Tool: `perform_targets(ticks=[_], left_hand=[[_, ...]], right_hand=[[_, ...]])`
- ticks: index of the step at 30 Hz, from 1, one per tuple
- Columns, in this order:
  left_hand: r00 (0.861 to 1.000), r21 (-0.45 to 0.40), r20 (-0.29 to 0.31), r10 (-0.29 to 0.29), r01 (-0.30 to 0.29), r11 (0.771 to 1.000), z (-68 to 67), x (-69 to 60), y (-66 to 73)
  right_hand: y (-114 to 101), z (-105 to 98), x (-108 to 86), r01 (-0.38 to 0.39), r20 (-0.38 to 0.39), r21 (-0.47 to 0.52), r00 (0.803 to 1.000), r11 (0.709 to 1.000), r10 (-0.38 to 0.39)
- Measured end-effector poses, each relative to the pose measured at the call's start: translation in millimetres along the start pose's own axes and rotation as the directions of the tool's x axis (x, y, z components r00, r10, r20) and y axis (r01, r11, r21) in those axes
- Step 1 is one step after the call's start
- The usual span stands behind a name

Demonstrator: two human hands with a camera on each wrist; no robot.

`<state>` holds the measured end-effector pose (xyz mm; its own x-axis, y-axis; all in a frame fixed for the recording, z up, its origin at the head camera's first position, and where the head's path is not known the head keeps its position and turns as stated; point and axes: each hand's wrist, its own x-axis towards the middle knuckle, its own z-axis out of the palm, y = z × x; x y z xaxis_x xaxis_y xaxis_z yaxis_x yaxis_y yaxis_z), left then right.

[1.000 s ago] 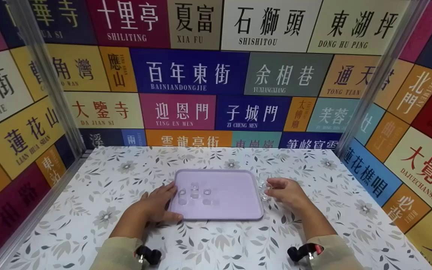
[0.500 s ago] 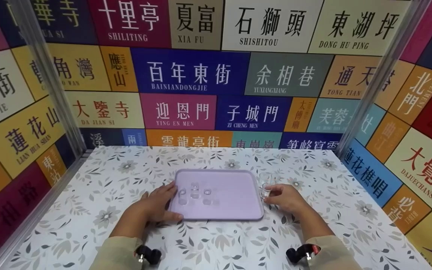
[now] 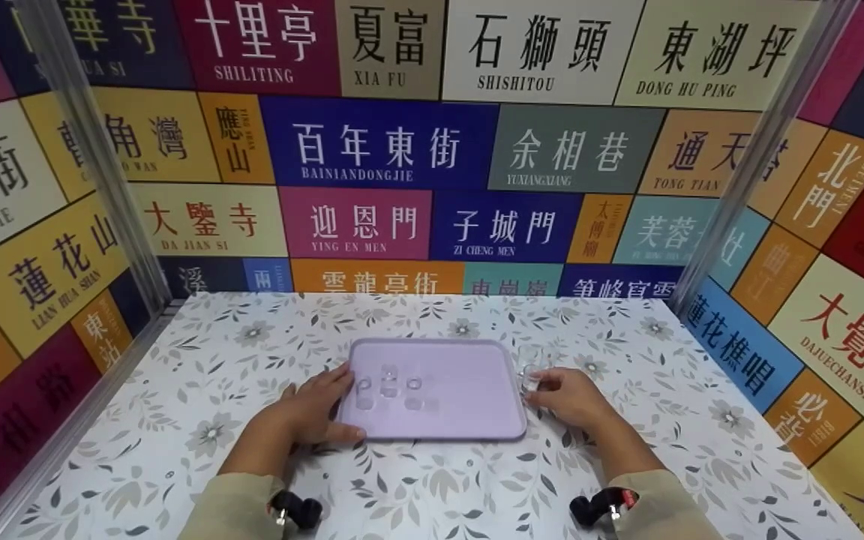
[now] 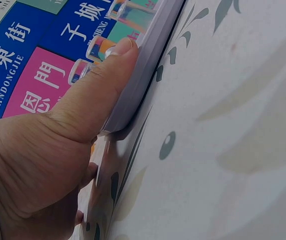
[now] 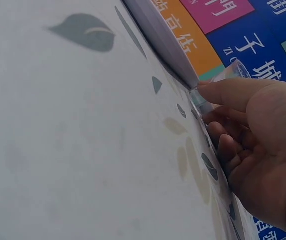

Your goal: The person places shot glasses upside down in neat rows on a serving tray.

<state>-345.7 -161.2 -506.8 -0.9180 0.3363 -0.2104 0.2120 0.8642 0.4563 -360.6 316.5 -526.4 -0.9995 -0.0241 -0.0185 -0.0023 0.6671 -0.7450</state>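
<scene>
A lilac tray [image 3: 469, 390] lies on the table, with three small clear cups [image 3: 364, 394] on its left half. My left hand [image 3: 319, 409] rests at the tray's near left corner, fingers along the left side. In the left wrist view its straight thumb [image 4: 100, 85] lies against the tray rim [image 4: 127, 107]. Just outside the tray's right edge, my right hand [image 3: 571, 394] pinches a small clear cup [image 3: 530, 376] between thumb and fingers. The right wrist view shows this cup [image 5: 233, 71] partly hidden by the thumb. Another clear glass-like piece [image 3: 529, 352] is right behind it.
A white table [image 3: 432, 487] with a grey leaf and flower print lies under everything. Colourful sign-covered panels [image 3: 379, 142] enclose it at the back and both sides. Black wrist straps [image 3: 298, 510] sit at both sleeves.
My right hand has moved slightly toward me and lower beside the tray, at the clear cup it pinches. The left hand, tray and cups on it have stayed put.
</scene>
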Motion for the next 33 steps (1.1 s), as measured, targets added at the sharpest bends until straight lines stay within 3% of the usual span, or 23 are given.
perform_targets(ticks=[6, 14, 22, 33], left_hand=[[1.000, -0.007, -0.004, -0.004, 0.004, 1.000, 0.1, 0.1, 0.2], [1.000, -0.015, -0.005, -0.004, 0.004, 1.000, -0.5, -1.0, 1.9], [1.000, -0.015, 0.003, 0.000, 0.000, 1.000, -0.7, -1.4, 2.6], [1.000, 0.041, 0.000, 0.007, -0.007, 0.999, 4.1, 7.0, -7.1]], right_hand=[[-4, -4, 0.2, -0.021, -0.060, 0.010, 0.998, 1.000, 0.022], [-10, -6, -1.1, -0.010, -0.105, 0.220, 0.994, 0.975, 0.034], [-21, -9, -4.1, -0.023, -0.105, 0.346, 0.993, 0.938, 0.062], [-43, 0, 5.0, 0.100, -0.186, 0.469, 0.982, 0.877, -0.013]])
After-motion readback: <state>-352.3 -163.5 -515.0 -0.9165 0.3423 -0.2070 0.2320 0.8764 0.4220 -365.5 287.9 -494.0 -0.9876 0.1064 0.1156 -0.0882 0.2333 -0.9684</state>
